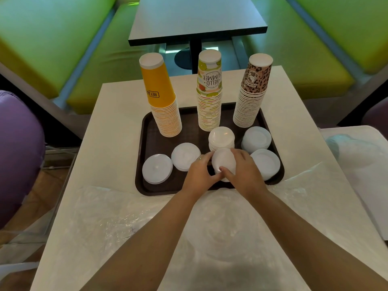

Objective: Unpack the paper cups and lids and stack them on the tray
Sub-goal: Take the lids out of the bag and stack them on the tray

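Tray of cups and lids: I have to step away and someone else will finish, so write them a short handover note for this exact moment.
Hands: left hand and right hand both grip a bunch of white lids, held over the near middle of the brown tray.
Done: three upside-down cup stacks stand along the tray's far side: yellow cups, Hello Summer cups, leopard-print cups. Five lid piles already sit in front of them.
Left: set the held lids down on the tray. The empty plastic wrapping lies on the white table near you; I cannot tell if more lids remain inside.
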Motion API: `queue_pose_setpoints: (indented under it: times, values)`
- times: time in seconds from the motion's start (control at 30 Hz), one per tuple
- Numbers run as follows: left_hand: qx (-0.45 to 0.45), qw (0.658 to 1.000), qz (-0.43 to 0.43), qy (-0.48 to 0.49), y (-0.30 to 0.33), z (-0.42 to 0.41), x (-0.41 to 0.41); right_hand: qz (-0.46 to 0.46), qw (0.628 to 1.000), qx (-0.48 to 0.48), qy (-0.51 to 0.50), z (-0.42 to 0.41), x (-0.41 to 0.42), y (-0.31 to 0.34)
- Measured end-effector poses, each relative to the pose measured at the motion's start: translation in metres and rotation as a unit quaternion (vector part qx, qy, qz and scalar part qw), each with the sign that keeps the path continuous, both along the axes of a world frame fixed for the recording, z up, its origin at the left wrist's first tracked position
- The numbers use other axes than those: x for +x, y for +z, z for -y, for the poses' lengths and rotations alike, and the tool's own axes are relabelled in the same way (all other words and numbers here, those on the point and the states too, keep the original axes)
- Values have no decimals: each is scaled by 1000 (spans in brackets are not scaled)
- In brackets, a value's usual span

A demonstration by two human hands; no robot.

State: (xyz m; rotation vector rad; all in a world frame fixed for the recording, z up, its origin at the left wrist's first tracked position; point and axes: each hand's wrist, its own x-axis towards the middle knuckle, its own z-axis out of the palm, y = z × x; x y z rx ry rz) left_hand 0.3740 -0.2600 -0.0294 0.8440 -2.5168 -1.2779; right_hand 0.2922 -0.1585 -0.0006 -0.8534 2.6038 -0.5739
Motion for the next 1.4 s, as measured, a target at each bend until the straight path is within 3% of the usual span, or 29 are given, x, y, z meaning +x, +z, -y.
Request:
queue_pose_setpoints:
  times: [1.0, 1.2, 1.33, 1.4]
  values:
    - [-10, 1000, 8, 5, 4, 1, 7, -15, 999, -38, -9, -3, 1, 4]
    - [-26, 991, -94, 91, 33, -8, 20, -46, 992, -118, -15, -13, 6, 11]
    - [-69, 987, -123, -72, 55, -39, 53, -59, 980, -188, 3, -30, 15, 13]
    - [-83, 980, -79, -164, 61, -56, 71, -45, 980, -195, 8, -41, 21, 12]
